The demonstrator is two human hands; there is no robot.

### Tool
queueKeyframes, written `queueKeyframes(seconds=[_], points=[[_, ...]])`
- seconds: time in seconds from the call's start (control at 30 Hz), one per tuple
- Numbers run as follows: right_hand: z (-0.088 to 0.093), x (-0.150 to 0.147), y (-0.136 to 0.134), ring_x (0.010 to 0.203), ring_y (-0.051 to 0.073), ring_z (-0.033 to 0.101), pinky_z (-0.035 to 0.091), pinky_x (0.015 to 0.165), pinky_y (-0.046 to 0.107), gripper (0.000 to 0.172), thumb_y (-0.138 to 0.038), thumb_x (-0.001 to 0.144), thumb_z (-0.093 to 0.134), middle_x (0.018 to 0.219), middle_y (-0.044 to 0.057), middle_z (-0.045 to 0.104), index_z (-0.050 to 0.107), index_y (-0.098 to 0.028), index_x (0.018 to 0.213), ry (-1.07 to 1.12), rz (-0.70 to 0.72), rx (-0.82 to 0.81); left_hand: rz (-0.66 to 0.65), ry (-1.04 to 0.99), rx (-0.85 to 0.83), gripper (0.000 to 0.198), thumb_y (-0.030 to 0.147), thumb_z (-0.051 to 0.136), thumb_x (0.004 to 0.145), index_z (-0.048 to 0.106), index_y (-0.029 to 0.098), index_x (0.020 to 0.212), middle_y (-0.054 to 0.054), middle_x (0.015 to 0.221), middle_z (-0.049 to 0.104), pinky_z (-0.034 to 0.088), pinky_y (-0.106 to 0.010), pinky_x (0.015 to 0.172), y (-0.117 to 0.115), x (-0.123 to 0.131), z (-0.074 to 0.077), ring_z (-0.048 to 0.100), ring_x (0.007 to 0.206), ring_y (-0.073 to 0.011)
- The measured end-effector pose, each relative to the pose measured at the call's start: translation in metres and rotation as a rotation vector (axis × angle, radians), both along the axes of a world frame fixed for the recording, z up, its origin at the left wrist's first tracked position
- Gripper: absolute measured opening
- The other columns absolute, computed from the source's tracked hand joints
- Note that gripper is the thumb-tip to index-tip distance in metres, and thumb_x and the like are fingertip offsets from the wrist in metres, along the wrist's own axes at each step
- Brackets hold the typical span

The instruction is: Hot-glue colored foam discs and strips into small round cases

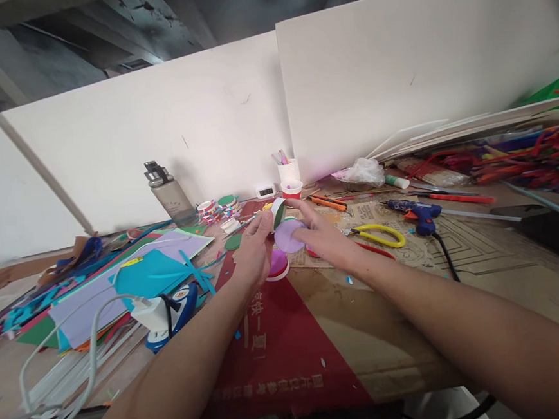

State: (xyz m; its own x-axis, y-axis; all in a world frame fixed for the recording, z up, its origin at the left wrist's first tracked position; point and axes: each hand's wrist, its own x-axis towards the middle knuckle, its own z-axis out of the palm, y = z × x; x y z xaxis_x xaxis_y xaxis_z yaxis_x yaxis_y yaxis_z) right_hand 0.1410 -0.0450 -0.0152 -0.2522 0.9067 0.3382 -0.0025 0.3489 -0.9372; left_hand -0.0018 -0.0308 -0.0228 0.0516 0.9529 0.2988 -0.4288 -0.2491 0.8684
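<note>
My left hand (256, 247) pinches a curled white and green paper strip (278, 212) between thumb and fingers. A pale purple disc (287, 237) is in my right hand (324, 233), its fingers closed on the disc's right side. The disc sits just below the strip, and I cannot tell whether the two are joined. Under my hands a round magenta piece with a white rim (278, 266) lies on the red printed part of the cardboard (289, 338). A green disc (233, 241) lies left of my left hand.
Yellow-handled scissors (382, 233) and a blue glue gun (420, 215) lie to the right. Paper sheets (153, 274) and a power strip (183, 307) with a white cable occupy the left. A bottle (170, 195), paper cups (291, 184) and a small clock (265, 192) stand behind.
</note>
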Motion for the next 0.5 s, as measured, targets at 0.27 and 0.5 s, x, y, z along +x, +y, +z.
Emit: queueKeyframes(seconds=[0.27,0.5], points=[[0.003,0.0035,0.0044,0.067,0.015,0.055,0.042,0.061,0.025,0.041,-0.019,0.069,0.051,0.073,-0.006,0.058,0.053,-0.028,0.109,0.081,0.003,-0.126,-0.065,-0.001,-0.009,0.035,0.048,0.068,0.083,0.069,0.018,0.101,-0.006,0.103,0.071,0.05,-0.027,0.075,0.0019,-0.0034,0.0009,0.064,0.089,-0.0173],[0.0071,0.003,-0.0005,0.077,0.015,0.054,0.041,0.067,0.027,0.043,-0.017,0.067,0.047,0.098,0.0,0.063,0.059,-0.023,0.107,-0.043,-0.134,0.034,-0.028,-0.081,-0.156,0.043,0.054,0.067,0.081,0.066,0.017,0.104,-0.008,0.1,0.073,0.052,-0.031,0.084,-0.0001,0.0027,0.0065,0.067,0.099,-0.0206]])
